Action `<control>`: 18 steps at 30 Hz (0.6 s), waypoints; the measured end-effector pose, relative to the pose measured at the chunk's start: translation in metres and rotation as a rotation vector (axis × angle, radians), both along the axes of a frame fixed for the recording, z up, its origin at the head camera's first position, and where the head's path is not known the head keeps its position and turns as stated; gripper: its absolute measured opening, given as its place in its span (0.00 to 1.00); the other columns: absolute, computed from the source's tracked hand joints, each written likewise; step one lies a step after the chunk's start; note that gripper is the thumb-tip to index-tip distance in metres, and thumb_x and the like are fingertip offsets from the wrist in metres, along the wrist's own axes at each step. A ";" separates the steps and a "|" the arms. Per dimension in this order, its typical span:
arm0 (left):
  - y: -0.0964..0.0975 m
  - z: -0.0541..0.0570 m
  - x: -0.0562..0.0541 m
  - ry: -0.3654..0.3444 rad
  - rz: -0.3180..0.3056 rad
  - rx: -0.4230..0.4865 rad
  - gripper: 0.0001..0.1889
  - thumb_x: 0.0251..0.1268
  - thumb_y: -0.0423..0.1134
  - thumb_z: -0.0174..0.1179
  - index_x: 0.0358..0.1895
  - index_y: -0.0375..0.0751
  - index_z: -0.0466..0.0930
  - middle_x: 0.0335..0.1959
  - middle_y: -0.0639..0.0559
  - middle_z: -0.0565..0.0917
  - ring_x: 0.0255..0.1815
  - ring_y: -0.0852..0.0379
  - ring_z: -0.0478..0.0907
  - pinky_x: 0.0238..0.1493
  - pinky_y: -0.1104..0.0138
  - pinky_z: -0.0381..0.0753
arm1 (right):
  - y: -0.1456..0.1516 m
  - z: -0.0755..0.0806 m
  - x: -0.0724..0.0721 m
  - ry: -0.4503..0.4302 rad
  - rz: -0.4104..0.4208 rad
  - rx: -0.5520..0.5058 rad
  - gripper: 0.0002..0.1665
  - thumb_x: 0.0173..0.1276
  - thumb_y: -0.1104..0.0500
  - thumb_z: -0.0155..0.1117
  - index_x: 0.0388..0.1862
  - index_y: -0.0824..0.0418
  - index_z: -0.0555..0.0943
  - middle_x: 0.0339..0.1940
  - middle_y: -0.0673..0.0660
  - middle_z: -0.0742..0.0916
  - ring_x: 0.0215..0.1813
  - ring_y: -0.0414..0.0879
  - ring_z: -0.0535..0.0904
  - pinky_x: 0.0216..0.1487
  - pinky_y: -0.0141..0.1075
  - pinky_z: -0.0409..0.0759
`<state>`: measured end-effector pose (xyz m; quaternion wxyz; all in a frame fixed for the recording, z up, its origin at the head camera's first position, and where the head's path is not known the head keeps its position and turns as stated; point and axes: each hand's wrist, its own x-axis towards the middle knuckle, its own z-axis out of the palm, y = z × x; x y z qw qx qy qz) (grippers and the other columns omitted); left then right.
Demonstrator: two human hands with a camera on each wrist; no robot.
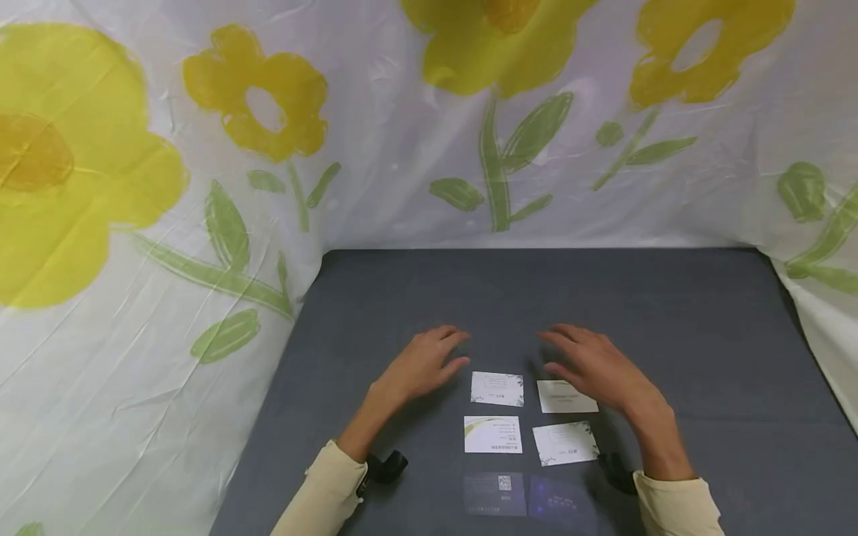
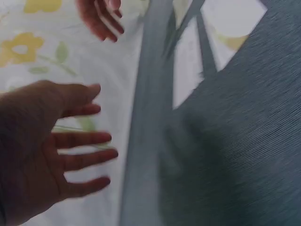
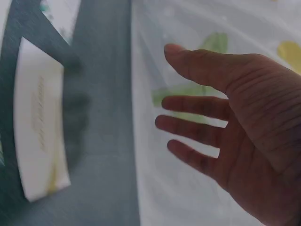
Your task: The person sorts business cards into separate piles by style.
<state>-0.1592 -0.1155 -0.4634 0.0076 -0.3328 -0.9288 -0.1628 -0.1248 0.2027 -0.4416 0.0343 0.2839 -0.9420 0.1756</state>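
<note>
Several small printed cards lie in two columns on the dark grey table. At the top left is a white card with leafy corners [image 1: 497, 389]; across from it, a white card with a gold edge [image 3: 41, 122]. Below these are a white card with a yellow-green curve [image 1: 492, 435] and a tilted leafy card [image 1: 566, 444]. Nearest the body lie a dark card with a QR code [image 1: 494, 495] and a purple-blue card [image 1: 560, 499]. My left hand [image 1: 424, 365] hovers left of the top cards, fingers relaxed, holding nothing. My right hand [image 1: 596, 366], also holding nothing, overlaps the top right card.
The grey table [image 1: 704, 335] stretches beyond the cards and to both sides. A white curtain with yellow flowers [image 1: 382, 164] hangs along the back and sides. Dark wrist straps [image 1: 387, 467] sit by the cream sleeves [image 1: 322, 491].
</note>
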 end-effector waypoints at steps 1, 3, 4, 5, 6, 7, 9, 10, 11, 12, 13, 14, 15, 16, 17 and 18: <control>0.001 -0.004 -0.001 -0.033 -0.032 0.017 0.23 0.78 0.47 0.59 0.70 0.42 0.77 0.67 0.43 0.82 0.69 0.45 0.80 0.67 0.46 0.78 | -0.003 -0.003 -0.001 0.019 0.023 -0.002 0.29 0.70 0.57 0.72 0.68 0.63 0.79 0.65 0.67 0.84 0.65 0.65 0.82 0.60 0.64 0.78; 0.003 -0.010 -0.002 -0.090 -0.083 0.040 0.24 0.78 0.45 0.60 0.71 0.42 0.76 0.67 0.43 0.81 0.69 0.45 0.79 0.67 0.46 0.78 | -0.011 -0.009 -0.003 0.046 0.069 0.001 0.29 0.66 0.59 0.75 0.65 0.63 0.81 0.62 0.65 0.85 0.61 0.63 0.84 0.57 0.62 0.80; 0.005 -0.012 -0.002 -0.111 -0.101 0.047 0.24 0.78 0.45 0.60 0.71 0.42 0.75 0.68 0.43 0.81 0.70 0.45 0.79 0.68 0.46 0.77 | -0.015 -0.012 -0.004 0.055 0.090 0.003 0.29 0.65 0.59 0.76 0.64 0.63 0.81 0.61 0.64 0.86 0.60 0.62 0.85 0.55 0.61 0.81; 0.006 -0.014 -0.002 -0.117 -0.112 0.045 0.24 0.77 0.44 0.61 0.71 0.42 0.75 0.67 0.43 0.81 0.70 0.45 0.79 0.68 0.45 0.77 | -0.018 -0.016 -0.005 0.063 0.110 0.007 0.29 0.63 0.59 0.78 0.63 0.63 0.82 0.59 0.63 0.86 0.58 0.61 0.85 0.53 0.60 0.82; 0.007 -0.016 -0.001 -0.116 -0.116 0.038 0.24 0.76 0.45 0.62 0.71 0.43 0.76 0.67 0.43 0.81 0.70 0.45 0.78 0.68 0.44 0.76 | -0.022 -0.019 -0.005 0.070 0.124 0.015 0.29 0.62 0.59 0.78 0.62 0.63 0.82 0.58 0.63 0.87 0.57 0.60 0.86 0.52 0.59 0.83; 0.008 -0.017 0.000 -0.104 -0.120 0.025 0.24 0.75 0.45 0.63 0.71 0.44 0.76 0.67 0.43 0.81 0.70 0.45 0.78 0.68 0.43 0.76 | -0.025 -0.021 -0.005 0.069 0.134 0.019 0.29 0.61 0.60 0.79 0.62 0.62 0.83 0.58 0.62 0.87 0.56 0.59 0.86 0.51 0.58 0.83; 0.009 -0.019 0.001 -0.084 -0.124 0.003 0.25 0.74 0.45 0.64 0.70 0.45 0.77 0.66 0.43 0.81 0.70 0.45 0.78 0.68 0.43 0.74 | -0.030 -0.025 -0.004 0.061 0.145 0.031 0.29 0.61 0.60 0.80 0.62 0.62 0.83 0.58 0.61 0.87 0.56 0.59 0.86 0.51 0.58 0.83; 0.010 -0.020 0.002 -0.076 -0.125 -0.010 0.25 0.74 0.46 0.65 0.70 0.46 0.77 0.66 0.44 0.81 0.70 0.46 0.78 0.69 0.43 0.73 | -0.032 -0.026 -0.004 0.052 0.147 0.038 0.30 0.61 0.59 0.79 0.62 0.61 0.82 0.58 0.61 0.87 0.56 0.59 0.86 0.52 0.58 0.82; 0.011 -0.021 0.003 -0.068 -0.128 -0.022 0.25 0.73 0.46 0.65 0.70 0.46 0.77 0.67 0.44 0.81 0.70 0.46 0.77 0.70 0.44 0.72 | -0.034 -0.026 -0.003 0.044 0.148 0.046 0.29 0.62 0.59 0.79 0.62 0.61 0.82 0.58 0.61 0.86 0.56 0.59 0.85 0.52 0.58 0.82; 0.011 -0.022 0.003 -0.060 -0.132 -0.031 0.25 0.73 0.46 0.65 0.70 0.47 0.77 0.67 0.44 0.81 0.71 0.46 0.77 0.71 0.44 0.71 | -0.035 -0.027 -0.002 0.033 0.146 0.053 0.29 0.62 0.59 0.79 0.63 0.60 0.82 0.59 0.61 0.86 0.57 0.59 0.85 0.53 0.59 0.82; 0.012 -0.023 0.004 -0.056 -0.135 -0.038 0.25 0.74 0.47 0.65 0.70 0.47 0.77 0.67 0.44 0.81 0.71 0.46 0.77 0.71 0.44 0.71 | -0.036 -0.026 -0.002 0.022 0.143 0.059 0.29 0.63 0.58 0.78 0.63 0.60 0.82 0.59 0.61 0.86 0.57 0.59 0.85 0.54 0.59 0.82; 0.012 -0.023 0.004 -0.058 -0.136 -0.041 0.25 0.74 0.47 0.65 0.71 0.47 0.76 0.67 0.45 0.80 0.71 0.46 0.76 0.72 0.45 0.70 | -0.037 -0.026 -0.002 0.013 0.137 0.064 0.29 0.63 0.58 0.78 0.63 0.60 0.82 0.60 0.61 0.86 0.58 0.59 0.85 0.55 0.60 0.82; 0.012 -0.024 0.005 -0.060 -0.136 -0.044 0.25 0.74 0.47 0.65 0.71 0.48 0.76 0.68 0.45 0.80 0.71 0.46 0.76 0.72 0.45 0.70 | -0.038 -0.026 -0.002 0.006 0.130 0.067 0.29 0.64 0.58 0.78 0.63 0.59 0.82 0.60 0.61 0.86 0.58 0.59 0.85 0.56 0.60 0.81; 0.013 -0.025 0.005 -0.061 -0.134 -0.049 0.25 0.74 0.48 0.64 0.71 0.48 0.76 0.68 0.45 0.80 0.72 0.47 0.76 0.73 0.46 0.69 | -0.038 -0.026 -0.002 0.000 0.124 0.069 0.29 0.64 0.58 0.78 0.63 0.59 0.82 0.60 0.61 0.86 0.58 0.59 0.85 0.56 0.60 0.81; 0.013 -0.025 0.006 -0.063 -0.133 -0.051 0.25 0.75 0.48 0.64 0.71 0.48 0.76 0.68 0.46 0.80 0.72 0.47 0.76 0.73 0.46 0.69 | -0.038 -0.025 -0.002 -0.004 0.119 0.069 0.29 0.64 0.58 0.78 0.64 0.59 0.82 0.60 0.61 0.86 0.59 0.59 0.85 0.57 0.60 0.81; 0.013 -0.026 0.006 -0.065 -0.130 -0.053 0.25 0.75 0.48 0.64 0.71 0.49 0.76 0.68 0.46 0.80 0.72 0.47 0.76 0.73 0.46 0.69 | -0.039 -0.025 -0.003 -0.011 0.116 0.071 0.29 0.64 0.58 0.77 0.64 0.59 0.82 0.60 0.61 0.86 0.59 0.59 0.85 0.57 0.60 0.81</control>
